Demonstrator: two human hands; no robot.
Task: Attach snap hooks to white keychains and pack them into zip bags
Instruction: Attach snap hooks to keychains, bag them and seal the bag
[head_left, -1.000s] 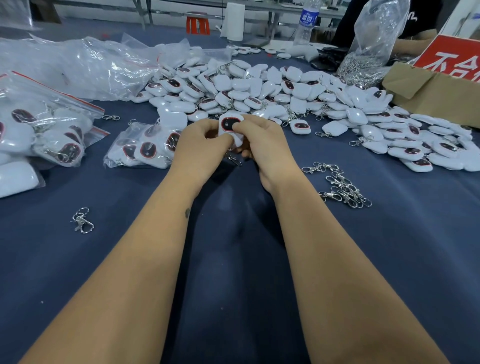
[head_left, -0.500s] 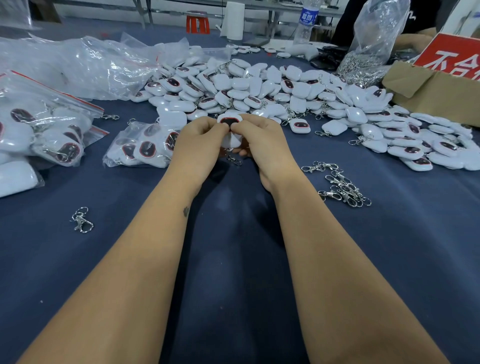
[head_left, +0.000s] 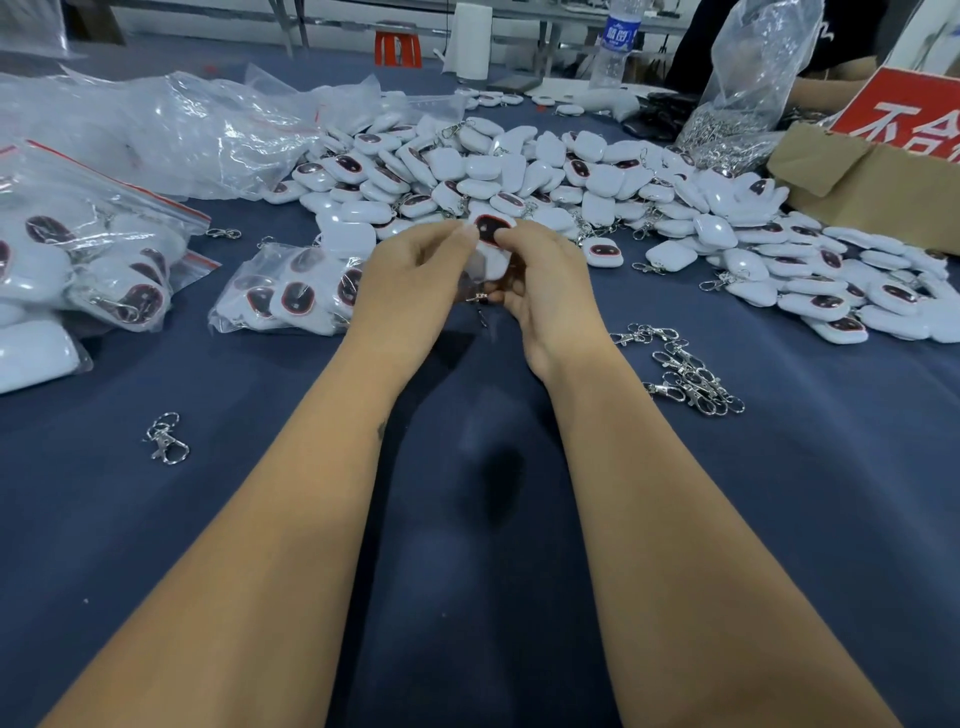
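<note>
At the upper right of the frame a red sign (head_left: 906, 122) leaning in a cardboard box (head_left: 878, 182) bears large white Chinese characters, cut off by the edge; "不合" can be read. At the top, right of centre, a clear water bottle (head_left: 615, 49) carries a blue label with white characters too small to read.

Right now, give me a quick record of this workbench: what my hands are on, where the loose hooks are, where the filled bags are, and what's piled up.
held item: white keychain, a snap hook dangling below it
left hand: pinches the keychain's top edge
right hand: grips the keychain from the right
loose hooks: cluster right of the right wrist; single hook near left
filled zip bags: small bag beside the left hand; larger bag far left
pile: keychains beyond the hands
surface: blue cloth
</note>
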